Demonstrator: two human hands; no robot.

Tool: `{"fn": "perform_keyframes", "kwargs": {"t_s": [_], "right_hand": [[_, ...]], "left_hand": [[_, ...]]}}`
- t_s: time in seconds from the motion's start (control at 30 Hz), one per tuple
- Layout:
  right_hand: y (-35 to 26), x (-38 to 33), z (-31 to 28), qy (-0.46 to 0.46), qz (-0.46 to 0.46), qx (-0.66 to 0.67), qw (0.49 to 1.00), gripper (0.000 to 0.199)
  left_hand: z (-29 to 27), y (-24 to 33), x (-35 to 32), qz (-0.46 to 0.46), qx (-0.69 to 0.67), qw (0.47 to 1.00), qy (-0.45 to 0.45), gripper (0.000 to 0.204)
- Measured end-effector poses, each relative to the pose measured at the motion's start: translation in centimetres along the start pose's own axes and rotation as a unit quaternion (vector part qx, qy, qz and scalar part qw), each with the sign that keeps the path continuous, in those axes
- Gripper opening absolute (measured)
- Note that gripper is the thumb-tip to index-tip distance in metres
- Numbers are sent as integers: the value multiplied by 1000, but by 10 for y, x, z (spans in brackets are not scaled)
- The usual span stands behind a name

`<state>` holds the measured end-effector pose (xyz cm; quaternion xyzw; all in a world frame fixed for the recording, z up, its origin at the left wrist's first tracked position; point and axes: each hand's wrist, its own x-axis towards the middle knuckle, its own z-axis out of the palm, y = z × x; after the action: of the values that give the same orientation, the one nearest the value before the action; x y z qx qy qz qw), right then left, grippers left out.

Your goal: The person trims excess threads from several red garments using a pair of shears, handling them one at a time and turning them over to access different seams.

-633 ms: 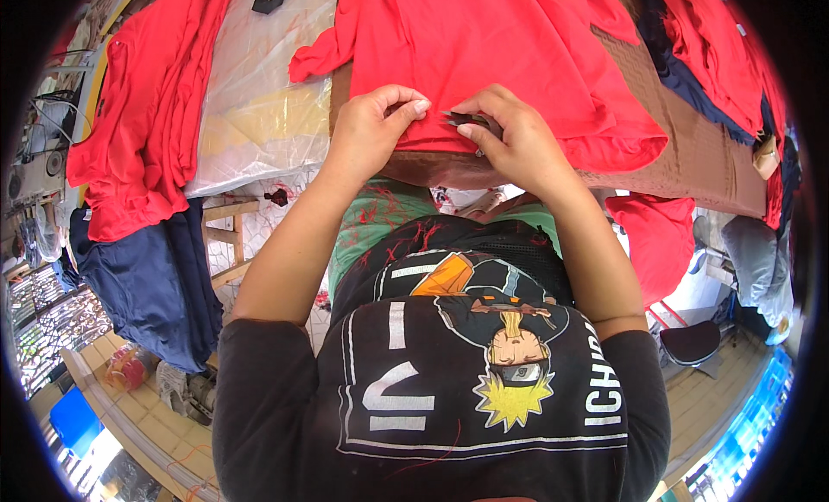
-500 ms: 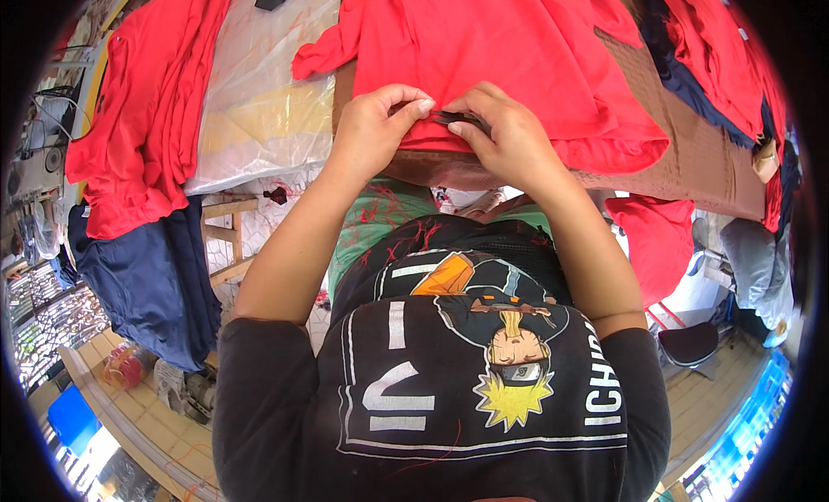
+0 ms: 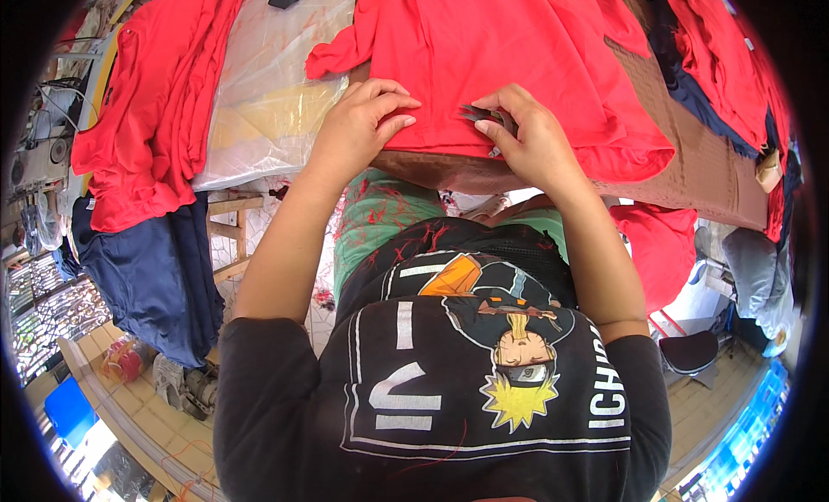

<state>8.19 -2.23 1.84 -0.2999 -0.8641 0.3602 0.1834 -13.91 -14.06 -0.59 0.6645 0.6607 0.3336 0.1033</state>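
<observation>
A red garment (image 3: 501, 44) lies spread on a brown table (image 3: 691, 170) in front of me. My left hand (image 3: 358, 122) presses flat on its near hem, fingers curled onto the cloth. My right hand (image 3: 527, 135) rests on the same hem a little to the right and grips a small dark thread snipper (image 3: 480, 115), its tip pointing left toward my left hand. The two hands are a few centimetres apart along the garment's edge.
A clear plastic bag (image 3: 268, 96) lies on the table to the left. More red garments (image 3: 142, 113) and a navy one (image 3: 151, 273) hang off the left side. Red and navy clothes (image 3: 717, 62) pile at the right. A dark stool (image 3: 691, 351) stands lower right.
Both hands have shifted slightly along the hem. The left fingers now lie flatter on the cloth and the snipper shows more clearly between the hands.
</observation>
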Motion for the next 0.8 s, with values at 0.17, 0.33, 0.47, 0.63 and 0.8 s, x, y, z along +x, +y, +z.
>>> {"fn": "perform_keyframes", "kwargs": {"t_s": [0.17, 0.33, 0.47, 0.63, 0.8], "right_hand": [[-1, -2, -3, -7, 7, 12, 1000, 21], [12, -1, -7, 8, 44, 108, 993, 24], [5, -4, -6, 26, 69, 140, 987, 34], [-3, -13, -26, 30, -46, -21, 998, 48], [14, -19, -40, 52, -79, -108, 990, 47]], "left_hand": [[-36, 2, -2, -94, -196, 961, -173, 22], [-86, 40, -4, -165, -225, 902, -329, 24], [-29, 35, -7, 69, 102, 991, -47, 26], [-17, 31, -3, -72, -4, 997, -24, 18], [-27, 26, 0, -114, -130, 985, -23, 19]]}}
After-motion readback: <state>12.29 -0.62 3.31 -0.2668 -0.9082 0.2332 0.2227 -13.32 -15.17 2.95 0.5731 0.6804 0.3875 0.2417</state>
